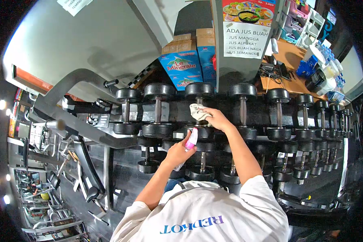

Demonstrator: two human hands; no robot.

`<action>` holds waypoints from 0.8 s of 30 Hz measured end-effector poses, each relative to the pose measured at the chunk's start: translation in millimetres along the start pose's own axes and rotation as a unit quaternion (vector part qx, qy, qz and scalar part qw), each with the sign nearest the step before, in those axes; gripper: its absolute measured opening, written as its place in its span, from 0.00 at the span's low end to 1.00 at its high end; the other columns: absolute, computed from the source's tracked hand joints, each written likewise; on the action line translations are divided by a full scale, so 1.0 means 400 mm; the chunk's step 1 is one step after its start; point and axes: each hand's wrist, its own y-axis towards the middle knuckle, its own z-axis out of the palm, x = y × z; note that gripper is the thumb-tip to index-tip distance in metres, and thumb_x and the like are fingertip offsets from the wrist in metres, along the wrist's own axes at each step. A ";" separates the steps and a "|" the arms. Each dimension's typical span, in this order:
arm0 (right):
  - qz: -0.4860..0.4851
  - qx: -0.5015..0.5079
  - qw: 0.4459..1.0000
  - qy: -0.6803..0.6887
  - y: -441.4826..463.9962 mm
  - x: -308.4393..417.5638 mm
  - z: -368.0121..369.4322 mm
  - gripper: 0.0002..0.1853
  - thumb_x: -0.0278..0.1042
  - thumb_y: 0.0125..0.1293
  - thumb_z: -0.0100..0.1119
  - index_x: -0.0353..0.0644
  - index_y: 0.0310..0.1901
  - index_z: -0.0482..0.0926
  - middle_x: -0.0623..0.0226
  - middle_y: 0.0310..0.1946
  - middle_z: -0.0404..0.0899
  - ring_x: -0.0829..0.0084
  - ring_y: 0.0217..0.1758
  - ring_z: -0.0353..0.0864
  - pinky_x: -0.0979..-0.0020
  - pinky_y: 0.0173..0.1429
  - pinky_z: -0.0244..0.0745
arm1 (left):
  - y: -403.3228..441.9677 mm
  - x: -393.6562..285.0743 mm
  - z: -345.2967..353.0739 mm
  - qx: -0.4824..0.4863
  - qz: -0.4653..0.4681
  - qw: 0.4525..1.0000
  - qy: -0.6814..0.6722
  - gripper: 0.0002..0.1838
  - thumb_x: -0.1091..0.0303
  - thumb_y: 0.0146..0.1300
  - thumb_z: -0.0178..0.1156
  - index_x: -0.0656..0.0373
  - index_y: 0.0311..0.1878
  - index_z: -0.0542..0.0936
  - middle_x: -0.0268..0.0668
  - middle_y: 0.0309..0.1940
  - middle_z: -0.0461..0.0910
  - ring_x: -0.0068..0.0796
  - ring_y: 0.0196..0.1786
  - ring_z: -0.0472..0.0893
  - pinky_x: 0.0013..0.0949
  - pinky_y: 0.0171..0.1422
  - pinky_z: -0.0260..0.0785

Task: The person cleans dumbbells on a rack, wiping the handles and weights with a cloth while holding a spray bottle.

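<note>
My right hand (pixel 217 119) is closed on a whitish cloth (pixel 197 111), which lies against the handle of a black dumbbell (pixel 199 89) in the upper row. Lower and to the left, my left hand (pixel 179 154) grips a spray bottle (pixel 192 139) with a pink and white head. Its clear body shows only partly below my fingers. The bottle's head is just in front of the dumbbell's near end. Similar dumbbells stand on both sides, one (pixel 158 108) to the left and another (pixel 243 108) to the right.
A lower row holds more dumbbells (pixel 203 172). Behind the rack are blue water cartons (pixel 182 64) and a pillar with a paper sign (pixel 246 40). A wooden table (pixel 288 54) with cups and cables stands at the right. Grey gym machine framing (pixel 54 105) reaches in from the left.
</note>
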 end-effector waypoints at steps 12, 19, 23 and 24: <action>-0.258 -0.320 0.892 -0.186 0.096 0.246 -0.100 0.25 0.29 0.53 0.65 0.42 0.56 0.75 0.59 0.63 0.72 0.51 0.66 0.68 0.60 0.69 0.65 | -0.003 -0.018 -0.008 0.008 -0.015 1.000 0.020 0.45 0.43 0.58 0.58 0.40 0.77 0.51 0.57 0.39 0.83 0.58 0.44 0.82 0.50 0.52 0.74; -0.199 -0.128 0.840 -0.489 0.222 0.150 0.027 0.22 0.37 0.54 0.68 0.60 0.53 0.81 0.66 0.65 0.69 0.56 0.69 0.66 0.43 0.64 0.64 | -0.006 -0.019 -0.007 0.002 -0.020 1.000 0.017 0.46 0.45 0.58 0.58 0.40 0.78 0.50 0.57 0.39 0.83 0.58 0.44 0.82 0.50 0.53 0.74; -0.162 -0.106 0.848 -0.494 0.281 0.179 0.035 0.17 0.40 0.54 0.68 0.57 0.47 0.82 0.67 0.45 0.79 0.59 0.54 0.77 0.52 0.54 0.71 | -0.007 -0.027 -0.017 0.010 -0.022 0.999 0.036 0.46 0.46 0.59 0.58 0.40 0.78 0.49 0.57 0.37 0.83 0.58 0.43 0.82 0.51 0.51 0.74; -0.161 -0.104 0.849 -0.492 0.292 0.171 0.035 0.17 0.40 0.54 0.68 0.57 0.47 0.82 0.67 0.45 0.79 0.59 0.54 0.77 0.52 0.54 0.71 | -0.006 -0.029 -0.018 0.015 -0.024 0.999 0.033 0.46 0.46 0.59 0.58 0.40 0.78 0.49 0.57 0.37 0.83 0.59 0.43 0.82 0.51 0.51 0.74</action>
